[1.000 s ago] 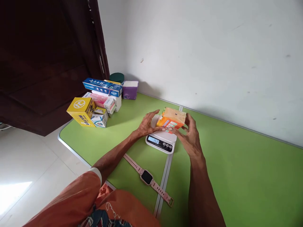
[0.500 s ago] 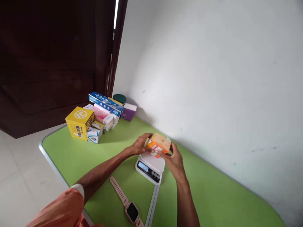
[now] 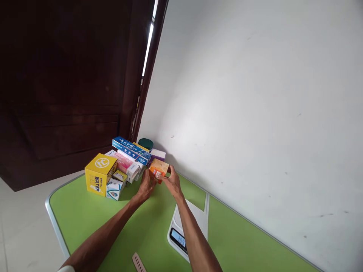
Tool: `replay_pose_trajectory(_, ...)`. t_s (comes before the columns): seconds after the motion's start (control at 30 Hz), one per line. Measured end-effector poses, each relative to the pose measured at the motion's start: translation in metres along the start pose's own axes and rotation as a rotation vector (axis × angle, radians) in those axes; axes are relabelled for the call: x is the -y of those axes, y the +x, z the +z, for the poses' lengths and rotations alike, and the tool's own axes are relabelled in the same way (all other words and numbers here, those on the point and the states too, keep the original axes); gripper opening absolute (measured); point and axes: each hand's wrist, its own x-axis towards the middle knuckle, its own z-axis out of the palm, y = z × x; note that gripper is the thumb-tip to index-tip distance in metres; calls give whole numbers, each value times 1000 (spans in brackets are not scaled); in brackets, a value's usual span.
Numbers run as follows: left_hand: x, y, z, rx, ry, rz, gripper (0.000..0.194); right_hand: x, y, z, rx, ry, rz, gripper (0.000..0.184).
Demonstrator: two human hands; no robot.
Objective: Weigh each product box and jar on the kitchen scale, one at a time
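Note:
A small orange box [image 3: 159, 166] with a tan top is between my two hands, beside the cluster of boxes near the wall. My left hand [image 3: 146, 185] grips its left side, fingers partly hidden behind it. On the right side, my right hand [image 3: 171, 182] holds the box with thumb in front and fingers behind. A white digital kitchen scale [image 3: 177, 221] lies under my right forearm, which covers part of it. Its lit display [image 3: 178, 238] shows digits.
Left of my hands stand a yellow box [image 3: 99, 173], a small white-blue box [image 3: 114, 189], a pink box [image 3: 120, 160], a long blue box [image 3: 132, 150], a purple box [image 3: 157, 154] and a dark green lid [image 3: 146, 143]. A pink watch strap [image 3: 138, 262] lies at the bottom edge.
Both hands have carried the orange box off the scale, left and away from me, to the other boxes. The scale's reading has changed. The view has shifted, leaving only the watch's strap end visible.

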Motion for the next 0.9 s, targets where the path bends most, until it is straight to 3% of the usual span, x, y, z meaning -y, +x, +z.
replay_pose_trajectory(0.13, 11, -25, 3, -25, 59, -87, 105, -4, 16, 16, 9, -25, -4, 57)
replay_pose_trajectory(0.3, 20, -44, 5, 9, 119, -194, 97, -12, 31, 31, -9, -27, 49, 64)
replay_pose_trajectory(0.63, 15, -50, 12, -2, 271, -121, 82, -31, 36, 47, -19, -41, 104, 57)
replay_pose_trajectory(0.8, 22, -50, 13, -15, 248, -85, 78, -33, 38, 49, 13, -31, 42, 60)
replay_pose_trajectory(0.9, 28, -49, 12, -23, 223, -59, 72, -33, 28, 51, -29, -76, -74, 69)
